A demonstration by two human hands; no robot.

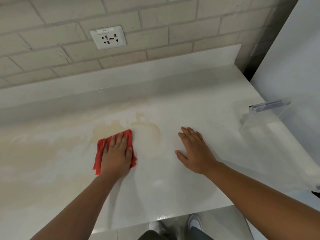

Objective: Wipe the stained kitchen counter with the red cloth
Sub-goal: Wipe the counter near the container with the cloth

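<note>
— Where is the red cloth (100,154)?
— On the counter (155,187), at the brown stain's (107,129) near edge. Your left hand (116,154) presses it, fingers straight.
— My right hand (195,151)?
— Flat, right of the stain, fingers spread.

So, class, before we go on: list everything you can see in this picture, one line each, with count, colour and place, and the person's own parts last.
counter: one, white, fills the middle of the view
stain: one spread patch, tan, on the counter's left and middle
red cloth: one, red, flat on the stain's edge
tiled wall: one, pale grey, behind the counter
wall socket: one, white, on the tiled wall
clear container: one, see-through with a dark clip, at the counter's right end
white panel: one, white, far right
shoes: two, pale, on the floor below the counter's edge
left hand: one, presses flat on the red cloth
right hand: one, rests flat on bare counter
</note>
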